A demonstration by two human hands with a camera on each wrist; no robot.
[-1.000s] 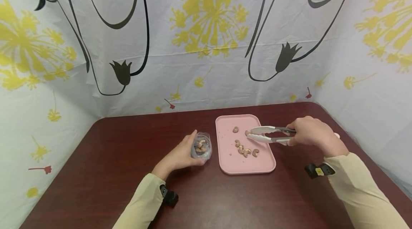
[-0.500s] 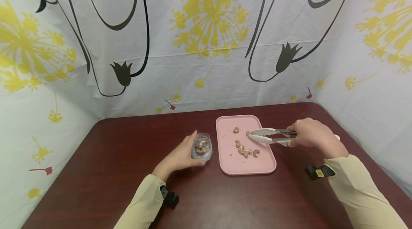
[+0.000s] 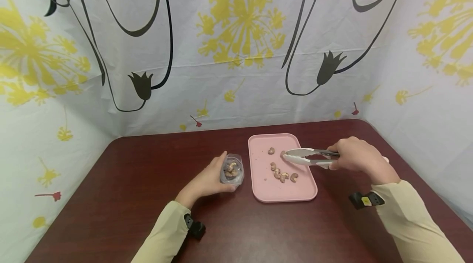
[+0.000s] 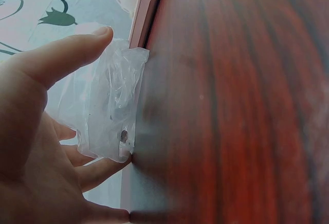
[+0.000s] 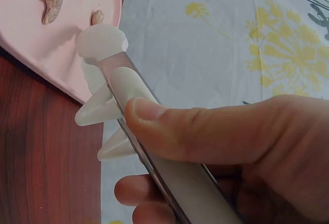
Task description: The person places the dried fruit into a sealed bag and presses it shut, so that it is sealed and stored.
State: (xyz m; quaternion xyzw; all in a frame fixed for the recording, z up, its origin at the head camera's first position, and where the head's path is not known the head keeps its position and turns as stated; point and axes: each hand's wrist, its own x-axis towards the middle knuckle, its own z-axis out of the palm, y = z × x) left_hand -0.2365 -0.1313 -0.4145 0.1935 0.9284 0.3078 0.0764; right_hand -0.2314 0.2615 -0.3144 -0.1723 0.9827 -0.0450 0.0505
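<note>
On the dark table, my left hand (image 3: pixel 207 178) curls round a clear plastic cup (image 3: pixel 236 176) with several cashews (image 3: pixel 231 169) inside. The left wrist view shows the thumb on one side of the crinkled clear plastic (image 4: pixel 110 100) and fingers on the other. Just right of the cup lies a pink tray (image 3: pixel 266 191) with several cashews (image 3: pixel 283 176) scattered on it. My right hand (image 3: pixel 356 156) grips white-tipped tongs (image 3: pixel 310 157) by their handles. Their tips reach over the tray's right edge, with one cashew (image 3: pixel 283 154) right at them. In the right wrist view, the thumb presses along the metal arm.
The reddish-brown table (image 3: pixel 148 172) has its back edge against a white patterned cloth (image 3: pixel 221 98). More of this cloth hangs at the left and right sides. Black cameras sit on both wrists, the left one (image 3: pixel 194 227) close over the table.
The tongs' tips shift slightly by the cashew at the tray's right, coming closer together. The left hand keeps its hold on the cup, and the tray stays put.
</note>
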